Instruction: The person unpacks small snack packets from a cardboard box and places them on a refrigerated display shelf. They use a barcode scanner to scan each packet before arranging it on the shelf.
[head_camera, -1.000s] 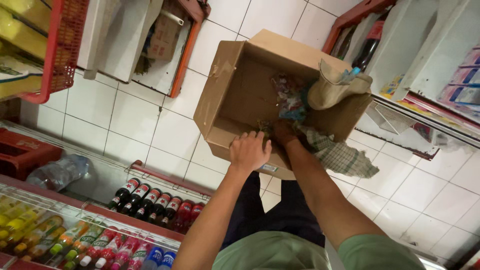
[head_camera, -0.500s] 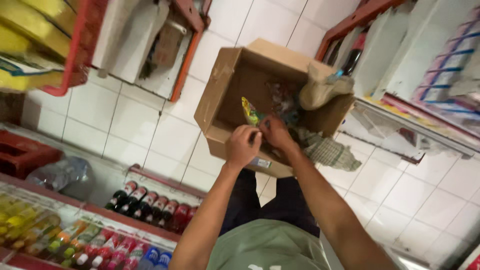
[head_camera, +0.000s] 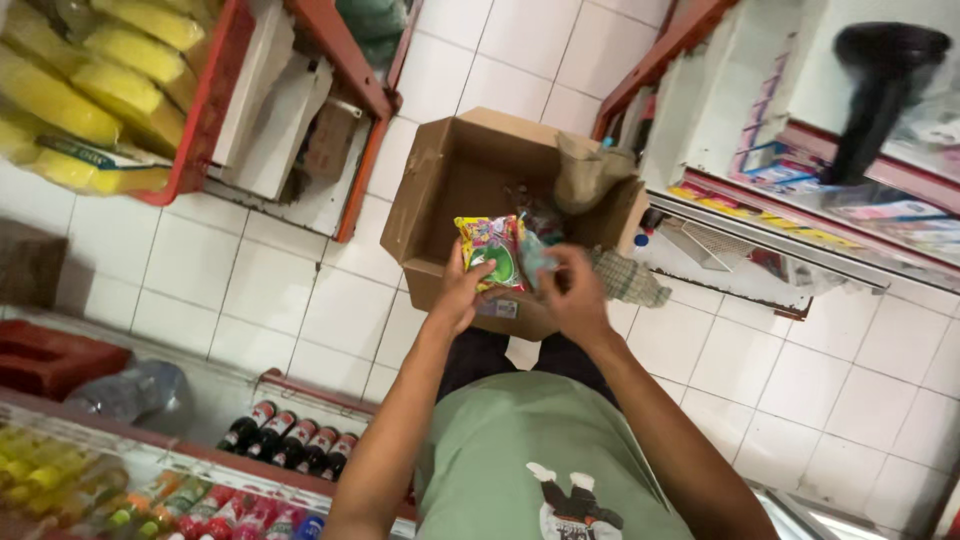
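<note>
Two hands are working over the open cardboard box (head_camera: 470, 190) sitting on the white tiled floor (head_camera: 250, 290) at the centre of the frame, between the red shelf rack (head_camera: 215, 110) at upper left and the glass-fronted shelf (head_camera: 800, 230) at right. Along the lower left edge, rows of bottles (head_camera: 290, 445) are standing in their red tray.

I am holding a bright snack packet (head_camera: 490, 250) just above the box's near wall, with my left hand (head_camera: 462, 290) closing its grip on the packet's lower left edge, thumb in front. My right hand (head_camera: 572, 290) is pinching a smaller bluish wrapper (head_camera: 532, 255) right beside the packet, touching its right edge.

Doing this well, as I judge it, means keeping the thin foil pinched near its edge without crushing the contents, and holding both pieces clear of the crumpled brown bag (head_camera: 590, 170) and checked cloth (head_camera: 625, 280) lying at the box's right side.
</note>
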